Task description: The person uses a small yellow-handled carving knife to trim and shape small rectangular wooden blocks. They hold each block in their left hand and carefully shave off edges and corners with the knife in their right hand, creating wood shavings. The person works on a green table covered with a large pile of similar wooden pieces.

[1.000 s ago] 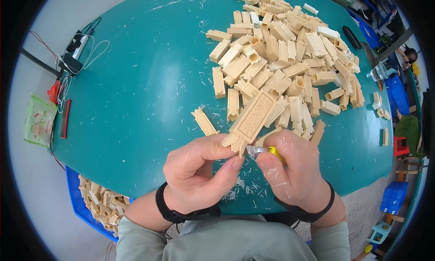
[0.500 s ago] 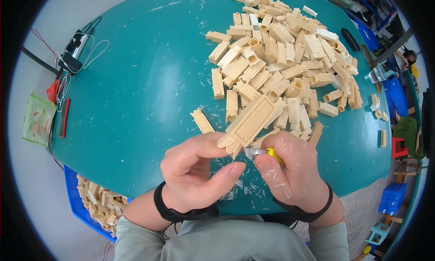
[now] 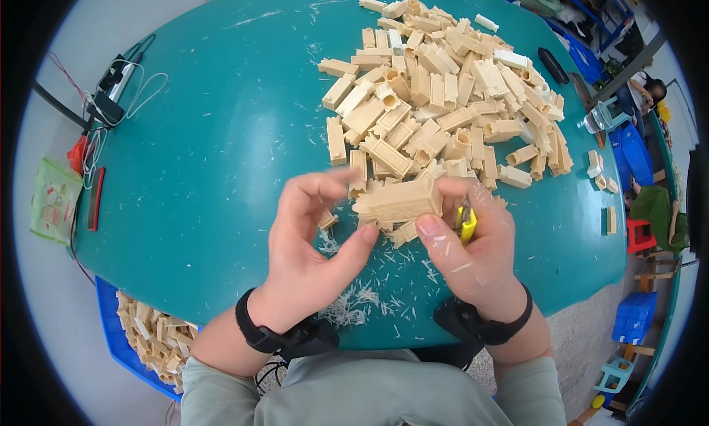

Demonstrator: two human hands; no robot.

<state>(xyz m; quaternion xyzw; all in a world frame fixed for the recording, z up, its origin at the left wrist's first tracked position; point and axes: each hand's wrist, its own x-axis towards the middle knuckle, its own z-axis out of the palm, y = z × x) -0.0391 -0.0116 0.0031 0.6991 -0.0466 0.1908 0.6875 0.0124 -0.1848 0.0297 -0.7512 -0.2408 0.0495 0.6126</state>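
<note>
A carved cream block-shaped piece [image 3: 399,204], with a raised pattern and ragged ends, hangs tilted over the table's near side. My right hand [image 3: 476,252] pinches its right end between thumb and fingers. That same hand keeps a small yellow-handled trimming knife [image 3: 467,225] tucked against the palm, its metal part pointing up. Beside the piece's left end, my left hand [image 3: 310,237] is open, thumb and fingers apart; its fingertips are blurred. Thin pale shavings [image 3: 351,304] lie on the table below, and some stick to my right hand.
A big heap of similar cream pieces [image 3: 443,79] covers the far right of the green table [image 3: 214,182]. At left lie a power strip [image 3: 118,79] with cables and a red-edged bar [image 3: 95,198]. A blue bin [image 3: 118,341] of pieces stands below left. A glass [image 3: 597,118] is at right.
The cream piece has turned from steeply slanted to nearly level, its weight now in my right hand. My left fingers have come off it. The yellow-handled knife has swung upright, away from the piece's end.
</note>
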